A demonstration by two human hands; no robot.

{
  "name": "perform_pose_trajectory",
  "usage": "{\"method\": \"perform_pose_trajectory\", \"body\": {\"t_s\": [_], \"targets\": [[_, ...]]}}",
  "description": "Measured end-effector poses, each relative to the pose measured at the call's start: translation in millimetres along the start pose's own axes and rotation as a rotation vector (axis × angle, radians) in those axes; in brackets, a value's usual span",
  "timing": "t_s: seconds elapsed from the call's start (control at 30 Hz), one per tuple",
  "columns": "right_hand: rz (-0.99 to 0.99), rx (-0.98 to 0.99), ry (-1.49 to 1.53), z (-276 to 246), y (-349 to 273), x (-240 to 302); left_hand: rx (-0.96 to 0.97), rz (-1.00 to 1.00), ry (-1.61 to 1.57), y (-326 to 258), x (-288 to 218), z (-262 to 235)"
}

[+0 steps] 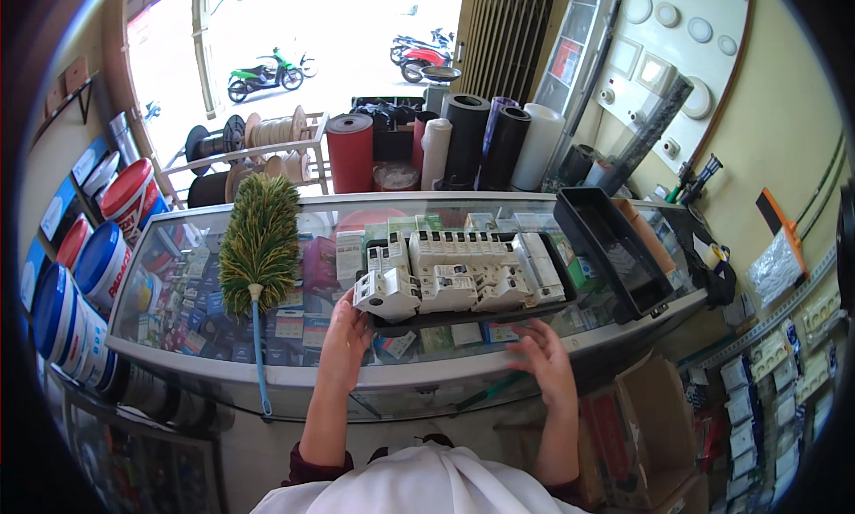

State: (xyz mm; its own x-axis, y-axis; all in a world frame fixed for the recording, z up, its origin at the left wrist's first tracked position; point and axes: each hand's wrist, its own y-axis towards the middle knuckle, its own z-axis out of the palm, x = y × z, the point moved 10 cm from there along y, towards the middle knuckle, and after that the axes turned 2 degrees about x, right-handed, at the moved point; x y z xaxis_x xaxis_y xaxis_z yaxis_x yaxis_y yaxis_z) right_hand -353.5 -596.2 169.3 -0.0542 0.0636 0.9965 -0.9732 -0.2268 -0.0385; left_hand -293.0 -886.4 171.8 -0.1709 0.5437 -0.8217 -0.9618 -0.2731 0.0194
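Observation:
A black plastic tray (472, 321) full of white circuit breakers (454, 248) sits on the glass counter in front of me. The breakers stand in rows, with a few lying loose at the front. My left hand (350, 338) is closed around the tray's near left corner, beside a breaker (388, 293) that juts past the rim. Part of its fingers is hidden under the corner. Just off the tray's near right side, my right hand (545, 361) is open, its fingers apart and holding nothing.
On the counter, a green and yellow duster (259, 247) lies left, and an empty black tray (614, 251) right. Rolls of sheeting (465, 140) and cable spools (267, 133) stand beyond it. Paint buckets (76, 314) line the left; a cardboard box (655, 416) is at lower right.

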Motion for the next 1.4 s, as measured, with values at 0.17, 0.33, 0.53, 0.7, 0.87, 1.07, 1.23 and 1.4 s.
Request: {"method": "perform_pose_trajectory", "body": {"t_s": [0.17, 0.33, 0.53, 0.7, 0.87, 1.07, 1.23, 1.4], "targets": [[-0.048, -0.016, 0.136, 12.4, 11.0, -12.0, -0.043, 0.038, 0.022, -6.9, 3.4, 4.9], [-0.049, -0.020, 0.020, 17.4, 14.5, -4.9, -0.035, 0.051, -0.009, -10.8, 10.6, -3.4], [-0.049, -0.106, -0.047, -4.3, 34.4, -16.6, -0.019, 0.055, 0.037, -18.7, 27.0, 14.7], [-0.140, -0.024, -0.131, -9.0, 8.9, 2.1, -0.079, 0.167, 0.089, -10.9, 35.0, -5.6], [-0.279, -0.025, -0.226, -51.1, -47.9, 13.1, -0.344, 0.994, 0.975, -92.1, -26.4, 55.1], [-0.182, -0.089, -0.272, -149.6, -156.3, -22.6, 0.389, 0.657, 0.368, -102.2, 76.6, 189.9], [-0.046, -0.386, -0.229, -254.6, -285.2, -57.7, 0.709, 0.312, 0.208, -150.4, 199.0, 293.6], [0.042, -0.718, -0.174, -351.3, -437.6, -87.3, 1.165, 0.022, 0.269, -250.7, 318.3, 403.5]]}}
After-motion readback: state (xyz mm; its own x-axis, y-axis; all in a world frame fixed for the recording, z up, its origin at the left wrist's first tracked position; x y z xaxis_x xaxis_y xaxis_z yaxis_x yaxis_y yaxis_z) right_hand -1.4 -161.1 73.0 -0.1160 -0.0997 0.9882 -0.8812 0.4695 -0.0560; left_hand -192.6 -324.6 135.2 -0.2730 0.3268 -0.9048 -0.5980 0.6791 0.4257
